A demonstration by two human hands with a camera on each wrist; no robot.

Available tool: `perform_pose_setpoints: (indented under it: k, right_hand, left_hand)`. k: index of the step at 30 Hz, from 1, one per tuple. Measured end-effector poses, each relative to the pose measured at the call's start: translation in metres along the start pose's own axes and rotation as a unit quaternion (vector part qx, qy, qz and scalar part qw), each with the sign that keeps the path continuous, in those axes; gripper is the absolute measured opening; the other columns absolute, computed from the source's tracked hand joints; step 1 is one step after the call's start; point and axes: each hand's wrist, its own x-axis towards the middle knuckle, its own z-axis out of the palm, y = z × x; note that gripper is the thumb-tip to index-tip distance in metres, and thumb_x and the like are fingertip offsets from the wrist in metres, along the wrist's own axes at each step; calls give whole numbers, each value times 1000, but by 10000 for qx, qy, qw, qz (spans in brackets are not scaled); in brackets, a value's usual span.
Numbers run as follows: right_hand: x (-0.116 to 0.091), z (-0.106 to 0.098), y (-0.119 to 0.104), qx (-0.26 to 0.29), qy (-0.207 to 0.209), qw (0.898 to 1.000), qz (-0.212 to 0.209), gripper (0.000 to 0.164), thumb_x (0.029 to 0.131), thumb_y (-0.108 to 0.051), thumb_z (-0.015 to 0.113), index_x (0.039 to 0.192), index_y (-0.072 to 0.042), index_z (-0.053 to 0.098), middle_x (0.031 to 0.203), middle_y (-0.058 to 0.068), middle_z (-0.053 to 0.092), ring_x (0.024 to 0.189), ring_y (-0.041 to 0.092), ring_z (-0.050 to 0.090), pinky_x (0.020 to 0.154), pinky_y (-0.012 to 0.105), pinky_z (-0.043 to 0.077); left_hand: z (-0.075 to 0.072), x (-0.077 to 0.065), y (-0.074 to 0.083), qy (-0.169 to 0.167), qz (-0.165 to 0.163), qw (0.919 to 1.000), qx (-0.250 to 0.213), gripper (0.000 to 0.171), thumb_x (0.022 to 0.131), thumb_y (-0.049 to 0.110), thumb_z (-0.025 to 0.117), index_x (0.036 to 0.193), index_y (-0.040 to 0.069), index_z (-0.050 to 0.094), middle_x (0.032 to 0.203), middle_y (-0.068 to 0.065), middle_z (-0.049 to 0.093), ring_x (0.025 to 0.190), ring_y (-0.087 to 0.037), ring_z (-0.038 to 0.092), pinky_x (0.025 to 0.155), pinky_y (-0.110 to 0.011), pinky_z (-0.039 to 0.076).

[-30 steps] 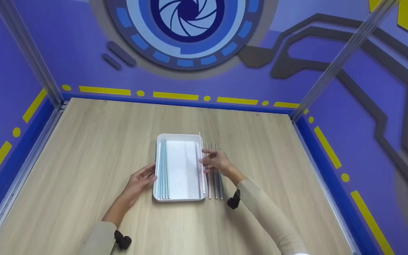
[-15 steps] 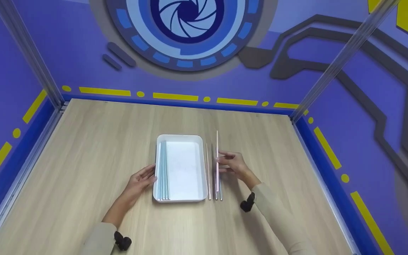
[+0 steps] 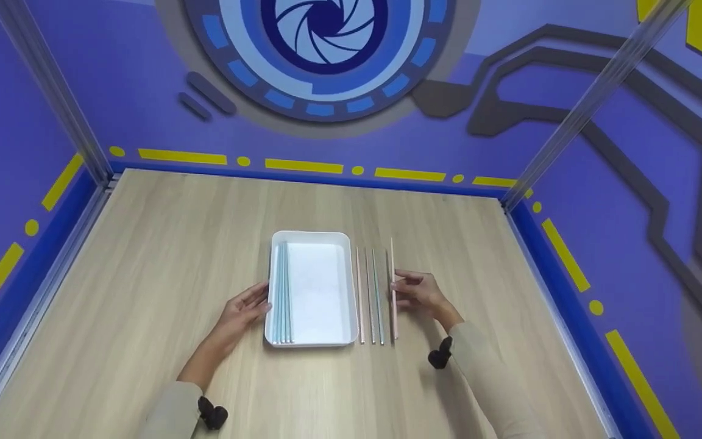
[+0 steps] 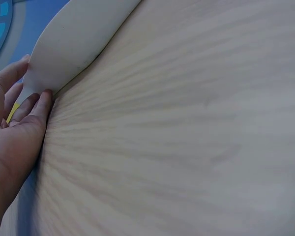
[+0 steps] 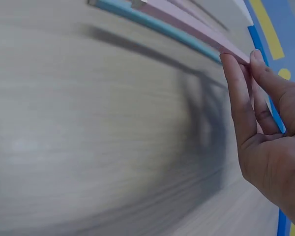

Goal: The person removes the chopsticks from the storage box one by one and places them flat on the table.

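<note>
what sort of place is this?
Probably a purpose-built demo or recording booth: a wood-grain tabletop is bordered by blue-purple panels with bold machine-style graphics, and metal posts stand at its back corners.

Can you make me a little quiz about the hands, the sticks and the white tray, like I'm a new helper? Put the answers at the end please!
1. Pick one. The right hand's grip is pinching:
a) a cup
b) a pink stick
c) a spoon

2. True or false? Light blue sticks lie inside the tray.

3. Fill in the blank: the left hand's grip touches the outside wall of the white ____.

Key:
1. b
2. True, they lie near its left wall in the head view.
3. tray
</note>
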Motion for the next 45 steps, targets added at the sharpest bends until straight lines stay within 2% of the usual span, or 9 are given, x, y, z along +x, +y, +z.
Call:
perform_pose_setpoints:
  k: [4,7,11,17,28,37,45]
  right_hand:
    - [0,-3,11,-161,-112,9998,-93,56,93,-2,71,145,4,51,102,13,78,80,14,75,71,32,67]
    - [0,-2,16,-370,-134,9991,-122,55,93,-5,73,144,2,54,103,12,77,81,13,74,71,31,67]
    - [0,1,19,-509,-6,9986,-139,53,92,-4,73,142,1,57,103,11,78,82,13,76,71,29,67]
    - [-1,7,16,-632,156,9976,-217,50,92,3,70,140,4,57,108,19,77,81,12,75,66,26,66]
    - [0,21,11,-825,770,9936,42,43,89,5,74,131,4,66,99,19,77,71,14,74,62,29,66]
    - [1,23,11,-819,1029,9911,222,40,85,2,78,125,1,71,93,15,78,68,16,76,62,31,66]
    - [-1,26,14,-823,1098,9905,-30,34,87,1,77,121,3,72,91,15,78,66,15,74,62,29,66]
  left_hand:
    - [0,1,1,-19,-15,10000,26,65,98,10,67,156,4,38,165,-17,35,154,-32,33,114,-23,45]
    - [0,1,1,-4,-40,10000,45,65,98,10,68,156,5,39,165,-16,36,154,-32,33,113,-22,46]
    - [1,1,0,-3,-32,9999,141,64,98,10,67,156,6,39,165,-15,36,154,-32,33,113,-21,47]
    - [1,-1,-2,102,-44,9998,163,62,99,9,66,155,6,40,165,-15,37,154,-32,34,115,-24,46]
    - [1,0,-1,90,10,9999,122,64,98,9,68,155,3,40,164,-18,37,154,-33,34,112,-21,47]
    - [1,0,-2,37,21,10000,66,65,97,8,68,155,3,40,164,-18,37,154,-33,34,109,-18,49]
    - [1,0,1,-39,40,9999,-95,65,97,5,67,155,3,39,164,-17,36,154,-31,33,110,-18,48]
